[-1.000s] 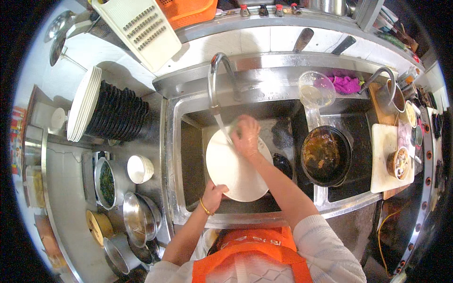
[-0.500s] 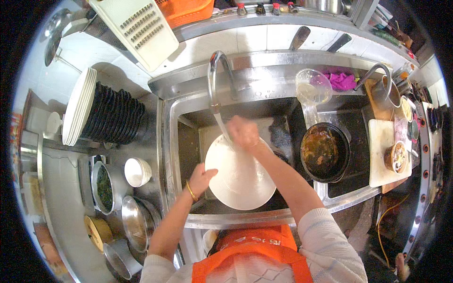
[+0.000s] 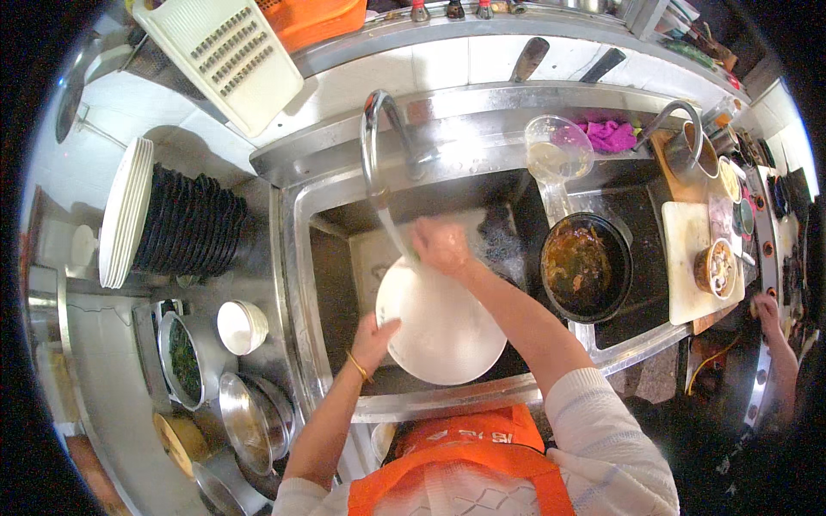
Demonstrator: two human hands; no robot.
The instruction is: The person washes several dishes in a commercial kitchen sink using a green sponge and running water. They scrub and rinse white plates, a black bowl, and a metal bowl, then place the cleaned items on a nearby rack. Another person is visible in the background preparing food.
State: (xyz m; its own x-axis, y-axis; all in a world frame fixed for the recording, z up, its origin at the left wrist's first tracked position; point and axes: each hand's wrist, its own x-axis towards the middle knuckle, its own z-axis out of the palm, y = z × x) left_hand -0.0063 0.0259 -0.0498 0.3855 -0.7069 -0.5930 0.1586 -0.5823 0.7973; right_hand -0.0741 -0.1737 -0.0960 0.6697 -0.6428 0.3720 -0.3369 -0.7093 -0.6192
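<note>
My left hand point(image 3: 372, 342) grips the left rim of a large white bowl point(image 3: 443, 331), thumb over the edge. The bowl is tilted in the left basin of a steel sink point(image 3: 297, 284). At its far rim, my right hand point(image 3: 440, 245) is closed and slightly blurred. A bit of green shows beside those fingers, but what they hold cannot be made out. Water point(image 3: 397, 232) runs from the curved faucet point(image 3: 372, 146) down to the bowl's far edge, close to my right hand.
A dark pot point(image 3: 587, 268) with brownish liquid and a clear plastic scoop point(image 3: 559, 148) are in the right basin. Further right lies a white cutting board point(image 3: 688, 258) bearing a filled bowl point(image 3: 716, 267). Stacked plates point(image 3: 126, 215) stand left. Another person's hand point(image 3: 766, 314) shows at far right.
The whole view has shifted a little, so the sink and surroundings appear further left. Both hands stay at the bowl. Another person's forearm now shows at the far right.
</note>
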